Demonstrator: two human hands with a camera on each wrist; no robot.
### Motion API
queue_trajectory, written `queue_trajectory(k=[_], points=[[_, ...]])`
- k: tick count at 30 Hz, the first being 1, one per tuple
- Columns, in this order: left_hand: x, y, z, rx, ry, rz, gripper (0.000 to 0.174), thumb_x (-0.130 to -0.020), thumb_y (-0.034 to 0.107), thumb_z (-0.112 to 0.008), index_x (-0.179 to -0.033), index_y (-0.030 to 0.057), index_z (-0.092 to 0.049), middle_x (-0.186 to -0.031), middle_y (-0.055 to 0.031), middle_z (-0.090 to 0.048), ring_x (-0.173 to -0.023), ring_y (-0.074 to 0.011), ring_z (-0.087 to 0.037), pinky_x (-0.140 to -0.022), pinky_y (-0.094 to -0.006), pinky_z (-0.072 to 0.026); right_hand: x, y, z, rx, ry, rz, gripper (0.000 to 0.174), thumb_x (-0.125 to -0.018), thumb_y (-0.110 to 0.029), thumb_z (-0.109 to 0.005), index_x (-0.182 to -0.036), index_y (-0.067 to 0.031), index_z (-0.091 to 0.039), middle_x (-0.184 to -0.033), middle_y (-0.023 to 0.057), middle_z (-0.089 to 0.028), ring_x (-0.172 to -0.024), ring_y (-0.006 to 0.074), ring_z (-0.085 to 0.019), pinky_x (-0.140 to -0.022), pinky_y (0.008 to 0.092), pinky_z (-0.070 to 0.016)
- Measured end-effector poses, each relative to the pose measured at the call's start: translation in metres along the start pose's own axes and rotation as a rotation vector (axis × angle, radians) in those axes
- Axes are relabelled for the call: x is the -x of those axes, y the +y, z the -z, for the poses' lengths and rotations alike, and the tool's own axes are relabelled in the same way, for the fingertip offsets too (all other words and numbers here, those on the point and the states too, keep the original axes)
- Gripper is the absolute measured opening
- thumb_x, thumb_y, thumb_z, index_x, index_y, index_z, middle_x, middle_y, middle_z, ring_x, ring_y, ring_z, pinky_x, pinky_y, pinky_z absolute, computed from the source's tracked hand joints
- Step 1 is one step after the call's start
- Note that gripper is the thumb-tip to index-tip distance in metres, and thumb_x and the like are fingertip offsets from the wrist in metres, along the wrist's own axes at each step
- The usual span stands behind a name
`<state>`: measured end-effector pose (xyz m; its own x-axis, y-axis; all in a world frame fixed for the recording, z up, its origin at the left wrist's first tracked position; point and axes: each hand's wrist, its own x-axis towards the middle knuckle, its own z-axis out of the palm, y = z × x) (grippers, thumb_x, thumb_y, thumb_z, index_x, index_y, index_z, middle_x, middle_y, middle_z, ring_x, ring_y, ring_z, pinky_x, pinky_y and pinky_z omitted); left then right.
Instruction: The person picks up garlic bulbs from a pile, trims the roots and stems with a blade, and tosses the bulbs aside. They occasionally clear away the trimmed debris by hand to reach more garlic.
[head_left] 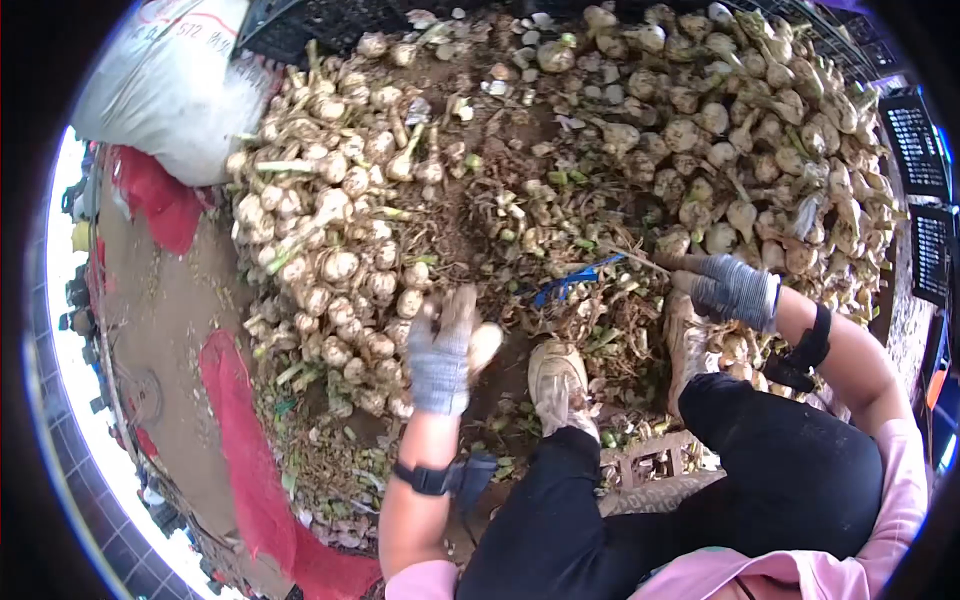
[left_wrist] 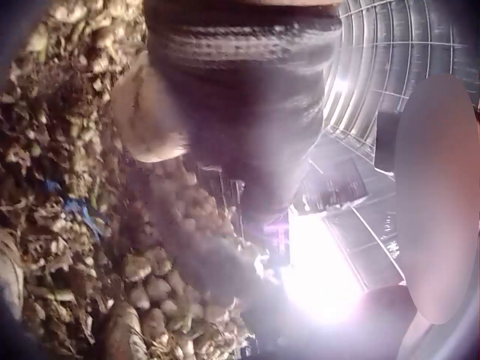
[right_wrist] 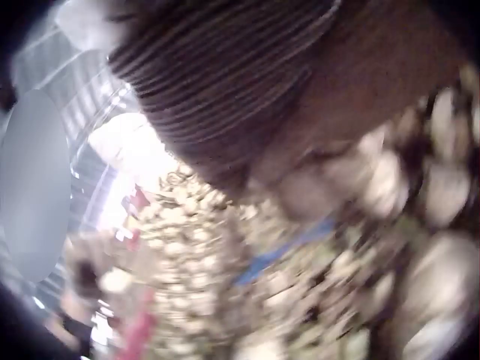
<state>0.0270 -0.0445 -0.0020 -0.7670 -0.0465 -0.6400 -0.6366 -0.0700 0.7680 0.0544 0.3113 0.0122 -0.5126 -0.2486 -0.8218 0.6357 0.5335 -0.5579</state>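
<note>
In the head view my left hand, in a grey knit glove, is over the right edge of the left garlic heap. A pale garlic bulb is held on its thumb side. The left wrist view shows the dark back of the glove and this pale rounded bulb beside it. My gloved right hand is by the right garlic heap, its fingers round a thin, long brownish piece pointing left; I cannot tell its kind. The right wrist view is blurred.
Trimmings and a blue strap lie between the heaps, near my shoes. A white sack stands at the upper left, red netting lies along the left, and black crates are at the right edge.
</note>
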Motion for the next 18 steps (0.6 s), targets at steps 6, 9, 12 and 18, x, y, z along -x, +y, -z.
queue_trajectory(k=[6, 9, 12, 18], points=[[0.014, 0.033, -0.077, -0.107, -0.482, -0.895, 0.069, -0.072, 0.006, -0.077, -0.132, 0.0139, -0.044, -0.138, -0.0113, -0.039, -0.120, -0.0243, -0.047, -0.087, -0.0375, -0.0546, 0.009, -0.037, -0.032, -0.097, -0.150, 0.077, 0.056, -0.095, -0.047, -0.045, -0.141, -0.0165, -0.039, -0.063, 0.0001, -0.051, -0.055, 0.0078, -0.047, -0.051, 0.0248, -0.0407], [-0.042, 0.021, -0.014, -0.278, 0.209, -0.036, 0.061, -0.074, 0.014, -0.074, -0.128, 0.0081, -0.047, -0.128, -0.0195, -0.045, -0.112, -0.0280, -0.053, -0.084, -0.0351, -0.0543, 0.010, -0.033, -0.021, -0.080, -0.155, 0.101, 0.055, -0.096, -0.044, -0.044, -0.142, -0.0163, -0.037, -0.063, -0.0002, -0.051, -0.055, 0.0079, -0.047, -0.051, 0.0244, -0.0409], [-0.096, -0.036, 0.055, -1.135, 0.547, 0.180, 0.064, -0.071, 0.026, -0.075, -0.125, 0.0027, -0.050, -0.124, -0.0231, -0.049, -0.111, -0.0330, -0.055, -0.087, -0.0352, -0.0515, 0.011, -0.029, -0.026, -0.058, -0.145, 0.078, 0.054, -0.096, -0.043, -0.044, -0.142, -0.0155, -0.037, -0.064, 0.0003, -0.052, -0.056, 0.0081, -0.048, -0.051, 0.0241, -0.0409], [-0.086, -0.032, 0.016, -1.171, 0.285, 0.017, 0.060, -0.065, 0.011, -0.079, -0.119, 0.0070, -0.053, -0.111, -0.0166, -0.058, -0.101, -0.0268, -0.058, -0.087, -0.0374, -0.0499, 0.002, -0.037, -0.032, 0.030, -0.147, 0.264, 0.056, -0.096, -0.043, -0.044, -0.141, -0.0095, -0.036, -0.087, 0.0061, -0.053, -0.078, 0.0152, -0.048, -0.069, 0.0292, -0.0409]])
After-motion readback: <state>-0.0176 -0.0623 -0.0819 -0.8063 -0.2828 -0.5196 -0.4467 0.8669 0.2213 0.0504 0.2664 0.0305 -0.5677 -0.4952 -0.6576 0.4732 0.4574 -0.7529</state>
